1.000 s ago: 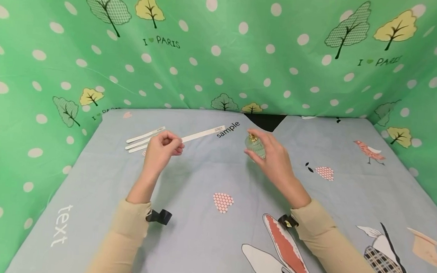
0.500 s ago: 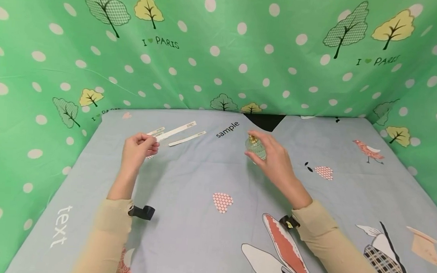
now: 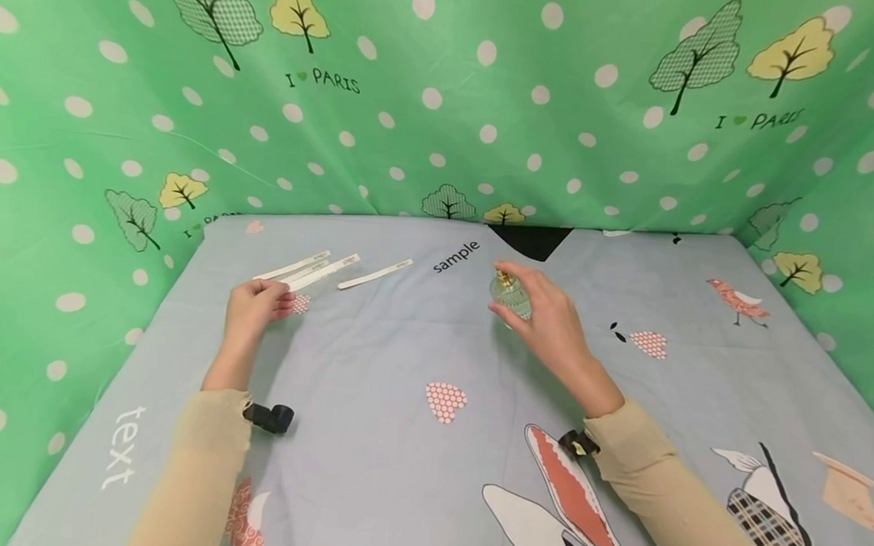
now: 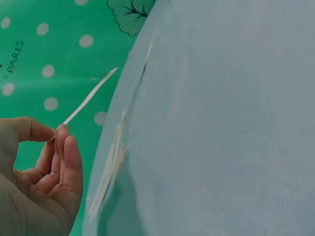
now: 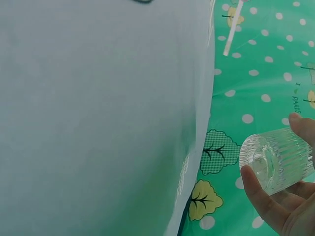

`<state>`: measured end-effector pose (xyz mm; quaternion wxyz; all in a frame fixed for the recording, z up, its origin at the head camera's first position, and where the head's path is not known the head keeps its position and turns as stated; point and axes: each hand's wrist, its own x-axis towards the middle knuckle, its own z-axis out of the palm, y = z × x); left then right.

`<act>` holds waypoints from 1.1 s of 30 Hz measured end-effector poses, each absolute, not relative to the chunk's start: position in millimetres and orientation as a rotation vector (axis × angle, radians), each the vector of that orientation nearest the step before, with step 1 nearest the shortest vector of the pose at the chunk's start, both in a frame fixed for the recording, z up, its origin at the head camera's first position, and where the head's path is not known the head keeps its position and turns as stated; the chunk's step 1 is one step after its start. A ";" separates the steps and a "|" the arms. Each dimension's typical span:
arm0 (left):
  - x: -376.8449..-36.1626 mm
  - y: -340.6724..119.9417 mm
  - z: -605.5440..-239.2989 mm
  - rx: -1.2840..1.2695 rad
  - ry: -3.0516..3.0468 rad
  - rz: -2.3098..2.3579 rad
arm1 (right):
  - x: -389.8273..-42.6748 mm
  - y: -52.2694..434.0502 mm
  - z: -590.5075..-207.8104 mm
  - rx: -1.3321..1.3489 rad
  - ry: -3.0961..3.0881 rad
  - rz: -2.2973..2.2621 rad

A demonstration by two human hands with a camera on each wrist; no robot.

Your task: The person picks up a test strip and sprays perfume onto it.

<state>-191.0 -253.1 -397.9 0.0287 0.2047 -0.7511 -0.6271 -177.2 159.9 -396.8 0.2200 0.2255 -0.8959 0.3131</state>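
My left hand (image 3: 255, 302) pinches a white paper tester strip (image 4: 91, 96) between thumb and fingertips, its printed end pointing away to the upper right. In the left wrist view the strip stands out above the tabletop. Under and beside it, more strips (image 3: 295, 265) lie side by side on the cloth. One separate strip (image 3: 377, 273) lies a little to their right. My right hand (image 3: 550, 317) grips a ribbed clear-glass perfume bottle (image 5: 278, 160) with a gold neck (image 3: 506, 277). The index finger rests over its top, and the thumb presses the lower side.
A blue-grey printed cloth (image 3: 366, 452) covers the table. Green dotted fabric (image 3: 445, 140) hangs along the back and both sides. A black camera mount (image 3: 270, 417) sits on the left wrist, another mount (image 3: 580, 443) on the right.
My left hand has moved left and down toward the lying strips, carrying its strip away from the bottle. A separate strip now shows on the cloth. The right hand stays in place.
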 end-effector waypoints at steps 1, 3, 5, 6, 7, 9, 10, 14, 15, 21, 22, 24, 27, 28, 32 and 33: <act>-191.7 -254.8 -400.3 0.646 -2.318 -1.931 | -177.4 160.0 -397.2 0.625 -2.478 0.866; -192.5 -257.6 -404.7 0.668 -2.314 -1.932 | -177.6 160.3 -398.2 0.628 -2.479 0.866; -192.8 -259.9 -407.7 0.687 -2.325 -1.925 | -177.8 160.6 -398.8 0.632 -2.477 0.867; -193.0 -261.2 -409.0 0.699 -2.334 -1.924 | -177.9 160.9 -399.1 0.635 -2.475 0.867; -193.1 -262.7 -410.2 0.711 -2.346 -1.922 | -177.9 161.1 -399.3 0.638 -2.472 0.868; -193.2 -265.2 -412.1 0.732 -2.385 -1.912 | -177.7 161.4 -399.5 0.640 -2.467 0.866; -193.1 -266.5 -412.9 0.741 -2.411 -1.906 | -177.6 161.7 -399.6 0.641 -2.466 0.865; -191.8 -273.1 -416.0 0.716 -2.507 -1.871 | -177.4 162.2 -399.9 0.638 -2.472 0.864; -191.2 -274.9 -416.6 0.703 -2.531 -1.854 | -177.4 162.3 -399.9 0.637 -2.473 0.866; -188.4 -282.3 -413.5 0.670 -2.661 -1.548 | -176.8 161.8 -398.8 0.633 -2.482 0.874; -188.6 -282.4 -412.1 0.663 -2.679 -1.476 | -176.7 161.7 -398.5 0.632 -2.484 0.873; -189.9 -280.8 -409.1 0.637 -2.695 -1.383 | -176.5 161.5 -397.9 0.629 -2.485 0.874; -193.3 -273.9 -404.9 0.567 -2.679 -1.368 | -176.1 161.0 -397.3 0.626 -2.491 0.876; -195.0 -270.8 -404.1 0.543 -2.668 -1.393 | -176.0 160.7 -397.2 0.625 -2.492 0.876; -202.1 -256.4 -402.4 0.501 -2.627 -1.507 | -175.5 159.3 -397.2 0.633 -2.484 0.874; -203.9 -252.8 -402.6 0.499 -2.627 -1.525 | -175.5 158.9 -397.2 0.634 -2.481 0.872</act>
